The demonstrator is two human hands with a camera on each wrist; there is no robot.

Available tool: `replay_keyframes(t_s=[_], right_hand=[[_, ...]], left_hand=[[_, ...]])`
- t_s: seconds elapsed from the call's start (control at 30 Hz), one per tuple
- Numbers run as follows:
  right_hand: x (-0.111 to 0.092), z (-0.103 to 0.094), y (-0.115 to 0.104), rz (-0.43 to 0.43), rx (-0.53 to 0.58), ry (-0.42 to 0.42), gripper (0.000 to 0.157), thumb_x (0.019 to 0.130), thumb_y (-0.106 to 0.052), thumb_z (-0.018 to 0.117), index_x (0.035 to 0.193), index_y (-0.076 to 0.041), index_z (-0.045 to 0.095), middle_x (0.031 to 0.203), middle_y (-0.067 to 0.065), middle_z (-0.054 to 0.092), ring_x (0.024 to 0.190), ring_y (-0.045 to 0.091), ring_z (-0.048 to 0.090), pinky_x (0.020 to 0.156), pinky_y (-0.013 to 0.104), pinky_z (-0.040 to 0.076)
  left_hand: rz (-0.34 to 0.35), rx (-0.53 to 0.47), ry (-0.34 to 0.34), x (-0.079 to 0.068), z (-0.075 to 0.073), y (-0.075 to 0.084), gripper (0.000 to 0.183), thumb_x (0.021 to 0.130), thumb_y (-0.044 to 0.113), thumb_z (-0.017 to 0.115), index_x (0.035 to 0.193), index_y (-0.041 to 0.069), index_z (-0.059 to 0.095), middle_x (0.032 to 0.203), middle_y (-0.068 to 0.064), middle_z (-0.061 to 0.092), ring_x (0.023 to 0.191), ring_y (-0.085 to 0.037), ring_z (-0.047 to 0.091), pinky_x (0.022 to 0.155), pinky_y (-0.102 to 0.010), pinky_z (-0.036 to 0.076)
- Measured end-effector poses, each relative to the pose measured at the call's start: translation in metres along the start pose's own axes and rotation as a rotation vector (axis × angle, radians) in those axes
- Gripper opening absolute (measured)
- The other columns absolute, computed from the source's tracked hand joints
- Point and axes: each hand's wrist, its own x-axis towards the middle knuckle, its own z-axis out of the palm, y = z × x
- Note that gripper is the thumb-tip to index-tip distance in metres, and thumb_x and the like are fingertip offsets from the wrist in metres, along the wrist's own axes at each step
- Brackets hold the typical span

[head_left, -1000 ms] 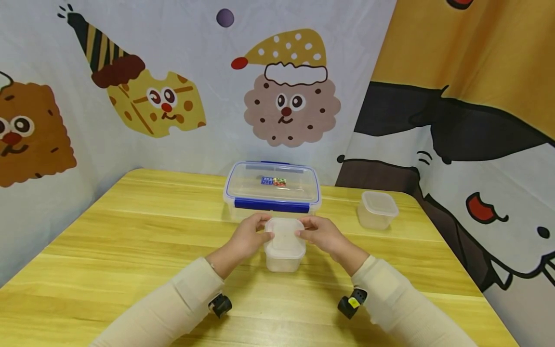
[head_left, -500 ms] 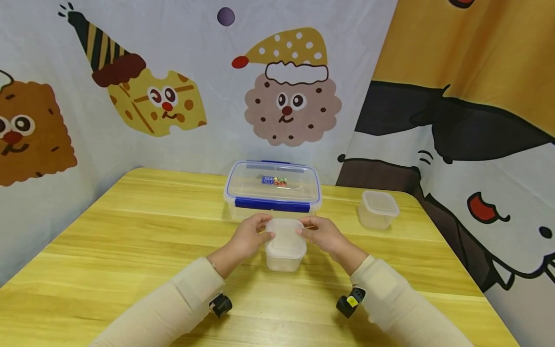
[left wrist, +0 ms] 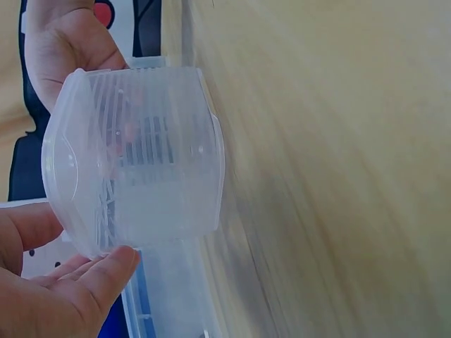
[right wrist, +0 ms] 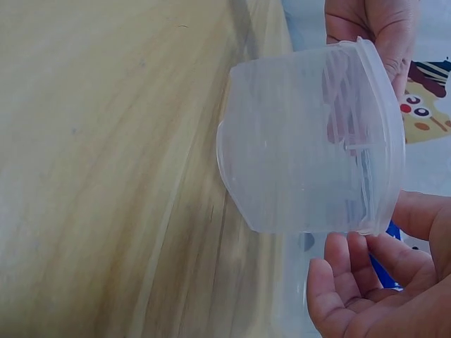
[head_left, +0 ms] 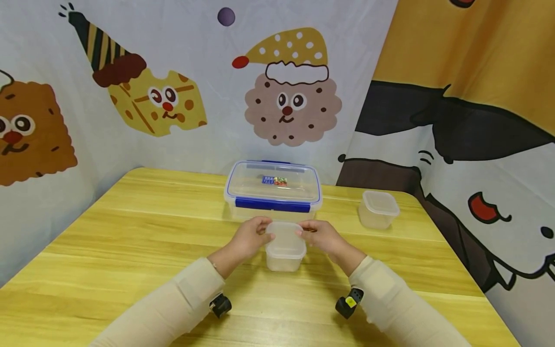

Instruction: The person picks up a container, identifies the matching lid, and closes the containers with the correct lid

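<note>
A small clear plastic food container (head_left: 284, 264) stands in front of me on the table, its frosted square lid (head_left: 285, 240) lying over the top. My left hand (head_left: 248, 237) pinches the far left corner, with the thumb on the lid and the fingers below its rim. Mirroring it, my right hand (head_left: 326, 238) grips the far right corner with thumb above and fingers behind. In the left wrist view the ribbed-looking container wall (left wrist: 155, 162) shows side-on, the left fingertips right at the rim. The right wrist view shows the lid rim (right wrist: 384, 134) along the container's top.
Close behind the hands sits a large clear storage box (head_left: 273, 188) with blue clips. Another small lidded container (head_left: 377, 217) stands near the table's right edge. A cartoon-printed cloth (head_left: 173, 154) hangs behind the wooden table (head_left: 130, 250).
The lid's far edge has come down slightly, and both hands have lowered a little with it. The large box and the other small container have stayed put.
</note>
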Motion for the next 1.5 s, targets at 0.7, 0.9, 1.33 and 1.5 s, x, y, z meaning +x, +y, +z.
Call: replay_keyframes(t_s=[0.7, 0.9, 1.33, 1.5], right_hand=[[0.002, 0.001, -0.001, 0.044, 0.017, 0.02, 0.029, 0.098, -0.018, 0.058, 0.119, 0.0, 0.065, 0.104, 0.008, 0.064, 0.091, 0.019, 0.055, 0.081, 0.039, 0.051], [0.003, 0.003, 0.002, 0.041, 0.022, 0.028, 0.029, 0.098, -0.019, 0.058, 0.12, -0.001, 0.064, 0.107, 0.009, 0.065, 0.093, 0.02, 0.056, 0.08, 0.04, 0.051], [-0.007, 0.004, 0.009, 0.036, 0.085, -0.027, 0.052, 0.098, -0.024, 0.057, 0.144, -0.005, 0.043, 0.129, 0.02, 0.055, 0.115, 0.032, 0.055, 0.092, 0.05, 0.051], [-0.014, 0.0, 0.012, -0.027, 0.049, -0.068, 0.059, 0.096, -0.022, 0.061, 0.147, -0.006, 0.038, 0.13, 0.021, 0.055, 0.113, 0.031, 0.056, 0.089, 0.048, 0.051]], left_hand=[[0.023, 0.021, -0.018, -0.003, 0.002, -0.005, 0.041, 0.095, 0.003, 0.058, 0.133, -0.008, 0.048, 0.129, -0.023, 0.056, 0.119, -0.036, 0.055, 0.098, -0.039, 0.05], [0.019, 0.039, -0.02, -0.003, 0.003, -0.005, 0.041, 0.096, 0.005, 0.058, 0.134, -0.007, 0.048, 0.129, -0.022, 0.057, 0.118, -0.035, 0.056, 0.096, -0.039, 0.051], [0.002, 0.05, -0.085, -0.005, -0.006, -0.006, 0.059, 0.093, 0.015, 0.065, 0.142, -0.006, 0.04, 0.141, -0.023, 0.047, 0.127, -0.039, 0.049, 0.102, -0.049, 0.044], [0.015, 0.059, -0.141, -0.008, -0.012, -0.007, 0.072, 0.086, 0.015, 0.074, 0.144, -0.004, 0.037, 0.144, -0.022, 0.044, 0.132, -0.04, 0.043, 0.106, -0.054, 0.038]])
